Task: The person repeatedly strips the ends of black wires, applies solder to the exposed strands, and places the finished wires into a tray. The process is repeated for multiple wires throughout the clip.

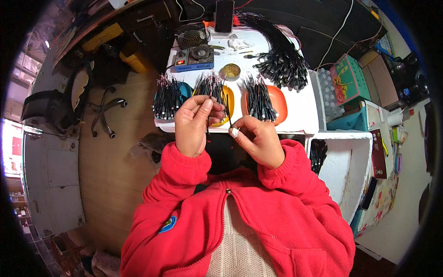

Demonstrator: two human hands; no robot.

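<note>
Both my hands are raised in front of the near edge of a white table (302, 108). My left hand (193, 122) pinches a thin black cable near its top, between thumb and fingers. Lower down, my right hand (259, 138) grips the bottom of another thin black cable (228, 110) that stands upright; a white wrap covers one fingertip. Just beyond lie bundles of short black cables: a left bundle (166, 101) on a blue tray (185, 89), a middle bundle (208, 84) on a yellow tray (230, 99), and a right bundle (260, 98) on an orange tray (279, 104).
Behind the trays stand a blue control box (194, 59), a round tin (230, 71), a small fan (190, 39) and an upright phone (224, 16). A large heap of black cables (286, 69) fills the back right. A white foam box (344, 161) sits at my right.
</note>
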